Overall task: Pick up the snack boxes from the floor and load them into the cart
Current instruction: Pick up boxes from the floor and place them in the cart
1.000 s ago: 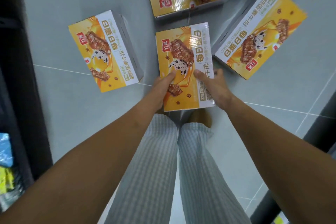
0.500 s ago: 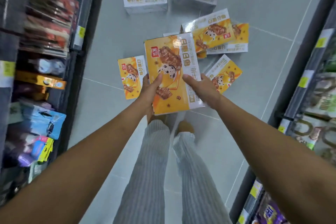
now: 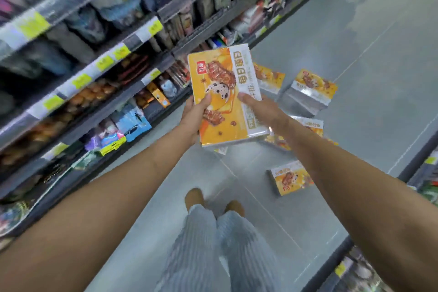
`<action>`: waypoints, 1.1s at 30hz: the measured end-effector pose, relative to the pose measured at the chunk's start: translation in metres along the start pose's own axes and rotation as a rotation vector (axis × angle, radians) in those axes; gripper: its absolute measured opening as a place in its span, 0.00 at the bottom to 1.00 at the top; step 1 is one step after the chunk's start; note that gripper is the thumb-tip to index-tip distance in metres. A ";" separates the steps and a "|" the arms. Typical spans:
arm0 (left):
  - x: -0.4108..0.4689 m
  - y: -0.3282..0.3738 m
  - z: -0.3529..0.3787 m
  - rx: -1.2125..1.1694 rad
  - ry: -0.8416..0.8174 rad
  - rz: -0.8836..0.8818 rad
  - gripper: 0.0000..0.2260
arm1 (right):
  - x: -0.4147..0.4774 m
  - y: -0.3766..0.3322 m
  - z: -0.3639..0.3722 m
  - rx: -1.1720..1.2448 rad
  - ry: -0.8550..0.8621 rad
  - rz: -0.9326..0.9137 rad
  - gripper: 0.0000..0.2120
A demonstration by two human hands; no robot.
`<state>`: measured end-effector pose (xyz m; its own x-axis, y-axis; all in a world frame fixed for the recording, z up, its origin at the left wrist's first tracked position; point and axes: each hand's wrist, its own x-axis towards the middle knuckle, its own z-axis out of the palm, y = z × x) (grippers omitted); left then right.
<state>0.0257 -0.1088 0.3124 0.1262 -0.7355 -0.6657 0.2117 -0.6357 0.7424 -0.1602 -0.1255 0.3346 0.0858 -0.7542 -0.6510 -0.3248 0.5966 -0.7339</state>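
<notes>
Head view showed the left hand (image 3: 193,115) and right hand (image 3: 263,108) both gripping one yellow snack box (image 3: 225,95), lifted above the grey floor (image 3: 355,31) where more boxes (image 3: 310,90) lay beside shelves (image 3: 106,73).

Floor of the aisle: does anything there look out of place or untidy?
Yes. Several yellow snack boxes lie scattered on the floor at mixed angles, for example one beyond the hands and one nearer the feet, instead of on the shelves. The left hand and right hand hold one box above them.
</notes>
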 end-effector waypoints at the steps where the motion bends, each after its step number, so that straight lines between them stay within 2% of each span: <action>1: -0.018 0.012 -0.023 -0.029 0.044 0.023 0.17 | -0.010 -0.018 0.018 -0.030 -0.046 -0.042 0.17; 3: -0.044 0.034 -0.060 -0.059 0.099 0.057 0.16 | -0.028 -0.051 0.048 -0.098 -0.102 -0.115 0.17; 6: -0.088 0.057 -0.124 -0.124 0.180 0.133 0.24 | -0.062 -0.093 0.103 -0.171 -0.218 -0.212 0.18; 9: -0.135 0.071 -0.186 -0.200 0.287 0.198 0.22 | -0.095 -0.126 0.162 -0.256 -0.323 -0.306 0.21; 11: -0.170 0.075 -0.230 -0.231 0.333 0.236 0.24 | -0.119 -0.144 0.203 -0.290 -0.397 -0.356 0.19; 13: -0.206 0.076 -0.275 -0.281 0.373 0.272 0.22 | -0.146 -0.159 0.247 -0.317 -0.446 -0.393 0.16; 16: -0.265 0.077 -0.345 -0.318 0.450 0.329 0.21 | -0.199 -0.179 0.319 -0.351 -0.517 -0.455 0.19; 20: -0.343 0.072 -0.430 -0.356 0.529 0.414 0.14 | -0.270 -0.197 0.408 -0.401 -0.587 -0.525 0.20; 24: -0.424 0.052 -0.525 -0.369 0.642 0.493 0.27 | -0.345 -0.206 0.505 -0.463 -0.633 -0.600 0.20; 27: -0.473 0.035 -0.580 -0.403 0.676 0.530 0.28 | -0.385 -0.205 0.565 -0.502 -0.677 -0.666 0.22; 33: -0.549 0.010 -0.671 -0.461 0.794 0.598 0.29 | -0.458 -0.208 0.672 -0.588 -0.775 -0.776 0.34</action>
<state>0.6089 0.4460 0.6352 0.8826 -0.4303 -0.1894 0.2299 0.0437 0.9722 0.5007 0.2796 0.6552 0.9116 -0.3723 -0.1742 -0.2952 -0.2979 -0.9078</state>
